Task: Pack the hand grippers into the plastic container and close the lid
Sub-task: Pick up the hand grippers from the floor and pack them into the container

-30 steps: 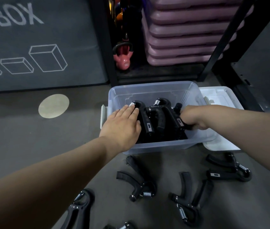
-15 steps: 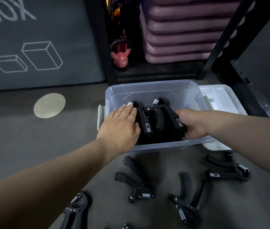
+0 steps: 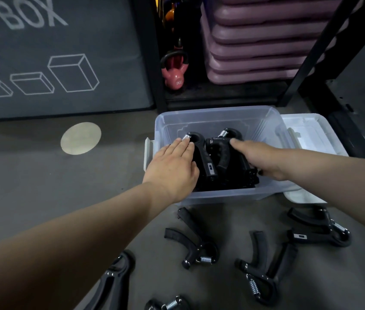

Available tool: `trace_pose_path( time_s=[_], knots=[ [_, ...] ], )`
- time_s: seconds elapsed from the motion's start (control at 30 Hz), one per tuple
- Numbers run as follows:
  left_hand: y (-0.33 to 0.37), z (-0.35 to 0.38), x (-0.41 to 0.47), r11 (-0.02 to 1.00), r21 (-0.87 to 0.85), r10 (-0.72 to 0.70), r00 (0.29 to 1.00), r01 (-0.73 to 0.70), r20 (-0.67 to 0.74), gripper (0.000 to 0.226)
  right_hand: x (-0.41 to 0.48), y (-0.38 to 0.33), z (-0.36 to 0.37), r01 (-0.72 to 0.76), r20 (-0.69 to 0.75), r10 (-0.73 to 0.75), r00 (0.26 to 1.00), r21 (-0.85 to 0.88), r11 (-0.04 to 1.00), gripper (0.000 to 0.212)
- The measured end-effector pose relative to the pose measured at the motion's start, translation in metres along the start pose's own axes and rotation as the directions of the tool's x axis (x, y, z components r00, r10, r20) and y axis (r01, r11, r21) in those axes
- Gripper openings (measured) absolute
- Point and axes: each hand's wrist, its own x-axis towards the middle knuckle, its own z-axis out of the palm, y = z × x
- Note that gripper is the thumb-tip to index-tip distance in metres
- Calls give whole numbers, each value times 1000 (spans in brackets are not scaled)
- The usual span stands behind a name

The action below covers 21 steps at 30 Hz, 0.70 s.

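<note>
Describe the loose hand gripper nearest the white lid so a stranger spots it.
Find the clear plastic container on the floor; its white lid lies right of it. Just in front of that lid, this hand gripper alone points its handles left.

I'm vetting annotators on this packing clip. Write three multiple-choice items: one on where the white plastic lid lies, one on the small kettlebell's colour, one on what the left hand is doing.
1. Where is the white plastic lid relative to the clear plastic container?
A. On top of it
B. Lying beside it, on its right
C. Leaning on the rack

2. What colour is the small kettlebell in the black rack?
A. Pink
B. Green
C. White

3. What is the left hand doing?
A. Lifting the lid
B. Picking a gripper off the floor
C. Resting flat on the black hand grippers inside the container

Answers: B, the lid lies flat, right of the open container; A, its body is pink under a black handle; C, straight fingers lie across the packed grippers.
</note>
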Motion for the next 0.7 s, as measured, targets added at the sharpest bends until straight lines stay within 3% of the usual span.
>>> trace_pose_path(
  time_s=[0.07, 0.37, 0.7],
  knots=[
    [0, 0, 0, 1000, 4, 5, 1000, -5, -1, 60, -5, -3, 0, 81, -30, -86, 996, -131, 988, 73],
    [-2, 2, 1, 1000, 11, 10, 1000, -10, -8, 60, -7, -6, 1, 183, -99, -232, 968, -355, 917, 35],
    [0, 2, 1, 1000, -10, 7, 1000, -7, -21, 59, -6, -10, 8, 134, -182, -225, 957, -411, 902, 49]
  ],
)
